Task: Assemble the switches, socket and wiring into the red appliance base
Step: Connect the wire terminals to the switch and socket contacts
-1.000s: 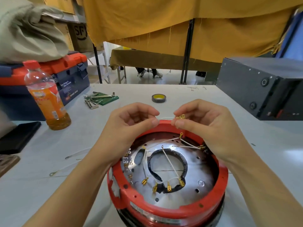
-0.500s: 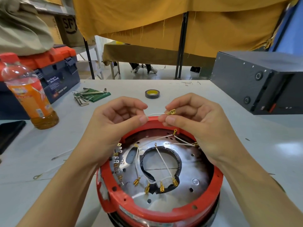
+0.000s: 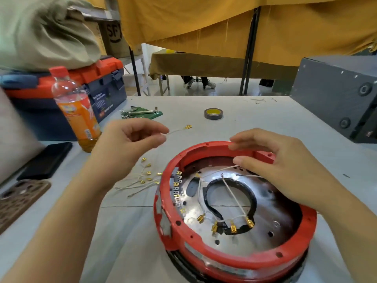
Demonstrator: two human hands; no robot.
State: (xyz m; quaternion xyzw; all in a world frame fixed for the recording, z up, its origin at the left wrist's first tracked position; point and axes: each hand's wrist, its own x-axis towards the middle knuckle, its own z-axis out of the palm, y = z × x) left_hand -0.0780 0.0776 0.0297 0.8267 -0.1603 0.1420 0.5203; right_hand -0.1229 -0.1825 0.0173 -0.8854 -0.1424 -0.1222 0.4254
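**Fingers split between a loose lead and the base rim**

Fingers [image 3: 163,134] of my left hand [image 3: 126,148] pinch one end of a short white lead [image 3: 176,130], whose brass terminal [image 3: 188,126] points away above the desk [image 3: 265,119]; I judge it is held clear so that the terminal can be sorted from the rest. My right hand [image 3: 285,166] hovers with fingers nearly straight over the far rim of the red appliance base [image 3: 204,250], gripping nothing that I can see; whether its fingertips touch the rim or the white wire [image 3: 228,168] beneath them I cannot tell. The base sits on the desk directly before me, open side up, giving access to its steel plate [image 3: 261,237], black curved part [image 3: 230,201] and fitted terminals. Spare leads [image 3: 142,180] lie just beside the base on the left, within reach. Farther out stand a tape roll [image 3: 213,114], bottle [image 3: 77,111] and toolbox [image 3: 102,82]. My right palm hides the base's right inner wall; the connector row [image 3: 177,190] inside the left wall is too small to read.
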